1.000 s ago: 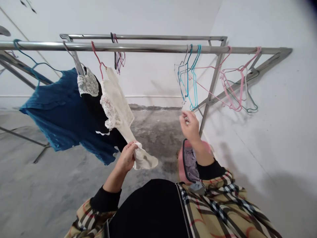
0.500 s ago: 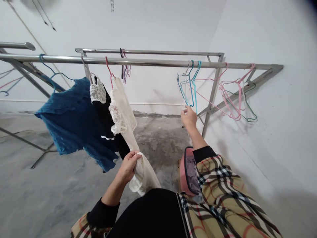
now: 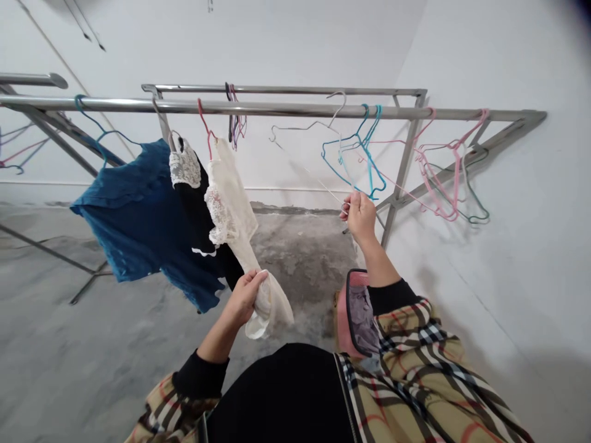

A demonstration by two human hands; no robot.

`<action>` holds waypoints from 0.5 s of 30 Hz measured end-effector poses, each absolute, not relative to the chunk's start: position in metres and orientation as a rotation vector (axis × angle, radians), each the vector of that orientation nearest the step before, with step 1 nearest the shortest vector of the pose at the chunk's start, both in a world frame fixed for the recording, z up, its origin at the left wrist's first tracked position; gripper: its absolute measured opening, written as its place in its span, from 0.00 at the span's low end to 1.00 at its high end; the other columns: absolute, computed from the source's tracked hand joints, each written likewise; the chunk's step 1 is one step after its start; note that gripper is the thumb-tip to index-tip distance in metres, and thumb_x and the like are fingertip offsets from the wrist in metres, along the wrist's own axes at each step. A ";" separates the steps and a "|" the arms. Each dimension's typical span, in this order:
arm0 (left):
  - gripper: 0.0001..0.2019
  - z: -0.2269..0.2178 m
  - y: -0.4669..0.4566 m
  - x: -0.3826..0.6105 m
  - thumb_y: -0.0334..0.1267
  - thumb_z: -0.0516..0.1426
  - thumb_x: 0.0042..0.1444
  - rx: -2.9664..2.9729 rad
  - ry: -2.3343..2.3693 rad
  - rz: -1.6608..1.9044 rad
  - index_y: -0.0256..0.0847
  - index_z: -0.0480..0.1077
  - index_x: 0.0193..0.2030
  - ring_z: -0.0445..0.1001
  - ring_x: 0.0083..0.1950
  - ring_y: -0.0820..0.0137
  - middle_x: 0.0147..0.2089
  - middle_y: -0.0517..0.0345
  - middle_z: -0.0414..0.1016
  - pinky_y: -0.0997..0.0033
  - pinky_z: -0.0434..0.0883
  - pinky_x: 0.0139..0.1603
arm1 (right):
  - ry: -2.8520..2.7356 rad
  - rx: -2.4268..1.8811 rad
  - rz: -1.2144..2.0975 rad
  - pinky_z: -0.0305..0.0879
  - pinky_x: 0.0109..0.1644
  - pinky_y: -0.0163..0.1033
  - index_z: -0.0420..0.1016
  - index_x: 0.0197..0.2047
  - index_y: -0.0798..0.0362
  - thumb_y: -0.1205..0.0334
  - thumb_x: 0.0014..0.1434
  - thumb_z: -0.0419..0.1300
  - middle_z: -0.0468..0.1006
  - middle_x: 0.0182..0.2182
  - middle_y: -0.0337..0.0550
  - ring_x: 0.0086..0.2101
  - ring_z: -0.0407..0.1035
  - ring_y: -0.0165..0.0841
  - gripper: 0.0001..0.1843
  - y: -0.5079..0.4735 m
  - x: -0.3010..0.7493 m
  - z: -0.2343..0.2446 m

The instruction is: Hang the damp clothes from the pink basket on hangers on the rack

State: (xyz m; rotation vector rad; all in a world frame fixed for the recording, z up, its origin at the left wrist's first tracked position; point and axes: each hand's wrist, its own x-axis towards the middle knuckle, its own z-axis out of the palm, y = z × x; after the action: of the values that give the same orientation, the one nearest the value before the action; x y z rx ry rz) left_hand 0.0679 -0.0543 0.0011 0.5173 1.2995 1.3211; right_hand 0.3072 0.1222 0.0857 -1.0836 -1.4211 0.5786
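My left hand (image 3: 248, 295) pinches a white garment (image 3: 274, 304), whose lower end dangles below the fingers. Just above it hangs a cream lace-trimmed garment (image 3: 231, 197) on a red hanger (image 3: 204, 126); whether the two are one piece I cannot tell. My right hand (image 3: 361, 215) is closed on the lower corner of a pale wire hanger (image 3: 307, 125), which is tilted, its hook above the rail (image 3: 286, 109). Right behind that hand, blue hangers (image 3: 364, 151) hang from the rail.
A blue garment (image 3: 148, 209) and a black one with white lace (image 3: 191, 209) hang at left. Pink hangers (image 3: 455, 154) are on the rail's right end. A pink basket (image 3: 342, 314) with greyish-purple cloth (image 3: 362, 317) stands on the floor below my right arm.
The pale hanger has swung out to the left of the blue hangers, its hook raised above the rail. My right hand moved slightly right; my left hand rose a little with the white garment.
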 end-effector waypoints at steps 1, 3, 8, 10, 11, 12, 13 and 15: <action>0.21 0.001 -0.052 0.066 0.49 0.69 0.34 0.519 1.298 1.335 0.37 0.68 0.27 0.65 0.21 0.77 0.20 0.66 0.67 0.77 0.63 0.24 | -1.434 -1.056 0.607 0.64 0.20 0.31 0.65 0.32 0.52 0.36 0.64 0.45 0.68 0.20 0.35 0.18 0.68 0.27 0.27 0.111 0.310 0.080; 0.21 0.000 -0.049 0.062 0.50 0.69 0.35 0.537 1.297 1.361 0.37 0.68 0.28 0.65 0.21 0.76 0.20 0.66 0.67 0.77 0.63 0.24 | -1.443 -0.995 0.699 0.67 0.22 0.32 0.66 0.33 0.52 0.36 0.63 0.47 0.73 0.25 0.38 0.20 0.70 0.27 0.27 0.086 0.318 0.064; 0.21 -0.004 -0.042 0.047 0.51 0.69 0.37 0.548 1.307 1.441 0.37 0.69 0.30 0.64 0.21 0.77 0.20 0.66 0.67 0.77 0.62 0.23 | -1.449 -0.963 1.038 0.71 0.25 0.35 0.66 0.34 0.51 0.41 0.63 0.52 0.78 0.35 0.42 0.23 0.73 0.28 0.21 0.020 0.364 0.023; 0.21 -0.006 -0.039 0.041 0.50 0.69 0.37 0.525 1.315 1.491 0.37 0.69 0.30 0.64 0.21 0.77 0.21 0.66 0.67 0.77 0.62 0.23 | -1.491 -1.009 1.116 0.70 0.25 0.36 0.68 0.34 0.50 0.44 0.64 0.53 0.79 0.34 0.43 0.22 0.72 0.29 0.18 -0.001 0.389 0.012; 0.21 -0.006 -0.037 0.039 0.50 0.69 0.37 0.513 1.318 1.521 0.37 0.69 0.30 0.64 0.21 0.77 0.21 0.66 0.67 0.77 0.63 0.23 | -1.512 -1.033 1.140 0.70 0.24 0.37 0.69 0.34 0.49 0.45 0.64 0.53 0.79 0.34 0.43 0.22 0.72 0.29 0.17 -0.010 0.401 0.008; 0.21 -0.007 -0.035 0.037 0.49 0.69 0.37 0.505 1.318 1.546 0.37 0.70 0.31 0.65 0.21 0.77 0.21 0.66 0.67 0.77 0.63 0.24 | -1.531 -1.054 1.154 0.69 0.23 0.37 0.70 0.33 0.49 0.46 0.64 0.53 0.80 0.35 0.44 0.21 0.71 0.30 0.17 -0.017 0.413 0.005; 0.21 -0.008 -0.032 0.035 0.49 0.70 0.37 0.500 1.314 1.568 0.37 0.70 0.31 0.65 0.22 0.77 0.22 0.66 0.68 0.77 0.64 0.25 | -1.546 -1.076 1.164 0.68 0.22 0.38 0.70 0.33 0.48 0.46 0.64 0.54 0.80 0.35 0.44 0.20 0.70 0.30 0.16 -0.024 0.423 0.004; 0.21 -0.008 -0.028 0.032 0.48 0.70 0.37 0.499 1.302 1.601 0.37 0.70 0.32 0.67 0.23 0.77 0.23 0.66 0.69 0.77 0.66 0.26 | -1.562 -1.113 1.159 0.68 0.21 0.38 0.71 0.32 0.47 0.46 0.64 0.54 0.81 0.34 0.45 0.19 0.69 0.31 0.16 -0.035 0.441 0.002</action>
State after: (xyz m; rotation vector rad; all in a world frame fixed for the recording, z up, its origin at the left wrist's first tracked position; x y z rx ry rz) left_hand 0.0318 -0.0280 -0.0077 0.4986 1.3017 1.6012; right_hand 0.4405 -0.0348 0.0024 -1.1132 -1.5620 1.1590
